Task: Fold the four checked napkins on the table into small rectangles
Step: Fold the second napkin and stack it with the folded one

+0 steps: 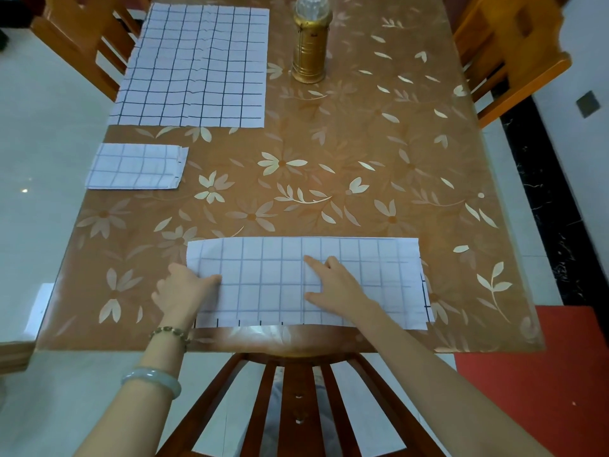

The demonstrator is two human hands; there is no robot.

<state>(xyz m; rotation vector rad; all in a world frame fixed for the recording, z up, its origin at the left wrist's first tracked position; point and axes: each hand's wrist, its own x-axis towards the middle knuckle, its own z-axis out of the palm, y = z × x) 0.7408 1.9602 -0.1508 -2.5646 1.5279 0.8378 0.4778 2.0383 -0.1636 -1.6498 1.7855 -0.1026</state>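
my left hand (184, 288) is pinching the left edge of the half-folded checked napkin (273, 278) at the near table (362, 199) edge, while my right hand (333, 285) is pressing flat, fingers spread, on its middle. if i'm pulling unevenly, the layers could be slipping askew on the glossy cover.

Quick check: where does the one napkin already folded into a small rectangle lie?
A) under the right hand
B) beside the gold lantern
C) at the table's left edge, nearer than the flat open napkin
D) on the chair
C: the small folded napkin lies at the left edge of the table, nearer than the open napkin.
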